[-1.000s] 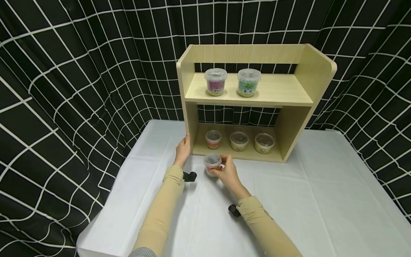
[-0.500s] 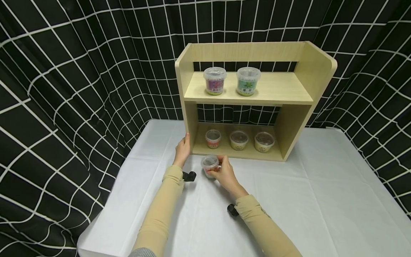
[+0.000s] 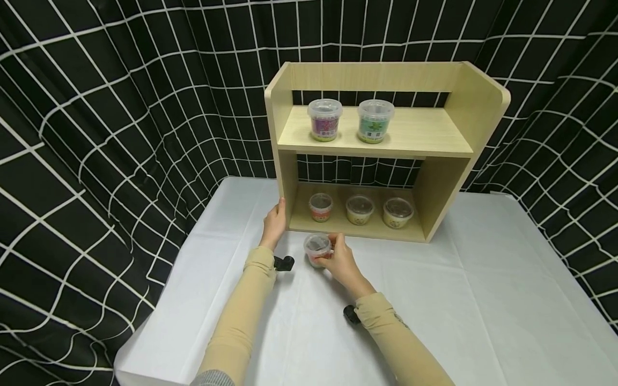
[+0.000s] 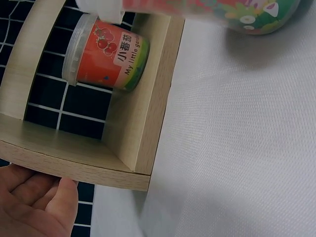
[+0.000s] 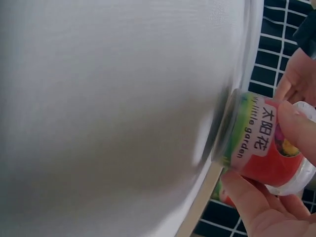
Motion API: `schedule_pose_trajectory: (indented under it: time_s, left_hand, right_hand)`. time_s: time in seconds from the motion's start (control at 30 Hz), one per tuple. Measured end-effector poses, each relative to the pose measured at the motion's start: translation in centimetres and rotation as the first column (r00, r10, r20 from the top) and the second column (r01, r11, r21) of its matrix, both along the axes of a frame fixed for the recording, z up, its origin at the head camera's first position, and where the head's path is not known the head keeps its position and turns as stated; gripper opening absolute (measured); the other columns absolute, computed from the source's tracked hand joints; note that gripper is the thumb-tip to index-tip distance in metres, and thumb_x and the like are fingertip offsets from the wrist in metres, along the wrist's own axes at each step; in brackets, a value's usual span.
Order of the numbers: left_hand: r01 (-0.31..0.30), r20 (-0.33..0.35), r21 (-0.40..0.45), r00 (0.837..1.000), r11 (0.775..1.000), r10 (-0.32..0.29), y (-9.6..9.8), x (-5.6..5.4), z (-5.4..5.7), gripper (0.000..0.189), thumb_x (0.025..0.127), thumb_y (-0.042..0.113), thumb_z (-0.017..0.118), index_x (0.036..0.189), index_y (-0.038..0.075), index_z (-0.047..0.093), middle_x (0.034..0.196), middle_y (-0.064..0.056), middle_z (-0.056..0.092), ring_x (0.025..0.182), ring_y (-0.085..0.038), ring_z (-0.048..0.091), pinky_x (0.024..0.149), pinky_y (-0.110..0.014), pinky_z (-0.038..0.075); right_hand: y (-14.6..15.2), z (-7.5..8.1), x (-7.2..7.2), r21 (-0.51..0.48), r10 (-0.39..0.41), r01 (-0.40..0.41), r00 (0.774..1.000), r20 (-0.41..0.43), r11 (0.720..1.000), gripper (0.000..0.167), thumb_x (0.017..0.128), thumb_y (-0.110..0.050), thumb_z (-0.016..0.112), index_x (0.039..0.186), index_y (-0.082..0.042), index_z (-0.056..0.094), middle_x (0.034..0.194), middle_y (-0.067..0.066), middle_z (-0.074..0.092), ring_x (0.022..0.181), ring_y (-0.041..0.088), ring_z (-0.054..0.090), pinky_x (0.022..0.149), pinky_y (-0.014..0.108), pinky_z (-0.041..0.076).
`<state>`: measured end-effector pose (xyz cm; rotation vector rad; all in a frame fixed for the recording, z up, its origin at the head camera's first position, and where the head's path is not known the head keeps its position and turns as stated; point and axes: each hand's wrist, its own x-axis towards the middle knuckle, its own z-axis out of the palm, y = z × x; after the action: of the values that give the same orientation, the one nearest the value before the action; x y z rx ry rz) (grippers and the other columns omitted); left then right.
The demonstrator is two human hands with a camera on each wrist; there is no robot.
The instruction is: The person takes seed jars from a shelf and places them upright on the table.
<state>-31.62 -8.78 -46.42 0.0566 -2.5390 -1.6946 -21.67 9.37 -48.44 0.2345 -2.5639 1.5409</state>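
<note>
My right hand [image 3: 344, 264] pinches a lidded clear plastic cup [image 3: 318, 249] in front of the shelf, thumb on one side and fingers on the other. In the right wrist view this cup [image 5: 261, 138] has a red label reading "little garden", with a flower picture. My left hand [image 3: 274, 224] touches the outer left side of the wooden shelf [image 3: 285, 134]. The left wrist view shows the left hand [image 4: 37, 202] with thumb and fingers against that side panel, none of them seen on its inner face. Just behind the held cup, a red-labelled tomato cup [image 3: 321, 208] stands on the lower board.
Two pale-bodied lidded cups, a middle cup [image 3: 359, 210] and a right cup [image 3: 397, 213], share the lower board. Above stand a purple-labelled cup [image 3: 324, 120] and a green-labelled cup [image 3: 375, 121]. A white cloth [image 3: 458, 321] covers the table; black gridded curtains [image 3: 120, 134] surround it.
The held cup and right hand have shifted slightly left and tilted a little since a second ago. My left hand stays against the shelf side.
</note>
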Motion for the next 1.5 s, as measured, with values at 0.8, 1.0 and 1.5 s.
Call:
schedule_pose_trajectory:
  time_s: [0.8,1.0,1.5]
  left_hand:
    - [-0.005,-0.007,0.007,1.000,1.000,0.005,0.0,0.1,0.1,0.082,0.090,0.068,0.019,0.139,0.007,0.043,0.139,-0.015,0.042,0.128,-0.033,0.036,0.103,-0.045,0.030]
    - [-0.004,-0.008,0.001,1.000,1.000,0.004,0.0,0.0,0.0,0.082,0.090,0.068,0.019,0.139,0.007,0.043,0.139,-0.015,0.042,0.128,-0.033,0.035,0.104,-0.045,0.029]
    - [-0.011,-0.013,-0.011,1.000,1.000,0.011,0.0,0.0,0.1,0.079,0.092,0.066,0.020,0.137,0.006,0.045,0.138,-0.015,0.043,0.128,-0.034,0.035,0.104,-0.045,0.028]
  right_hand:
    - [-0.2,0.1,0.0,0.106,-0.011,0.014,0.999,-0.032,0.994,0.071,0.066,-0.010,0.085,0.113,0.005,0.035,0.106,0.025,0.053,0.100,0.037,0.055,0.086,0.047,0.044]
    - [0.3,0.2,-0.1,0.076,0.012,-0.016,0.998,0.059,0.997,0.079,0.065,-0.007,0.086,0.121,0.008,0.033,0.109,0.026,0.052,0.103,0.037,0.054,0.089,0.045,0.043]
    - [4.2,2.9,-0.2,0.152,0.141,-0.201,0.932,0.332,0.968,0.088,0.069,-0.016,0.084,0.135,0.005,0.030,0.134,0.027,0.041,0.124,0.039,0.037,0.100,0.048,0.033]
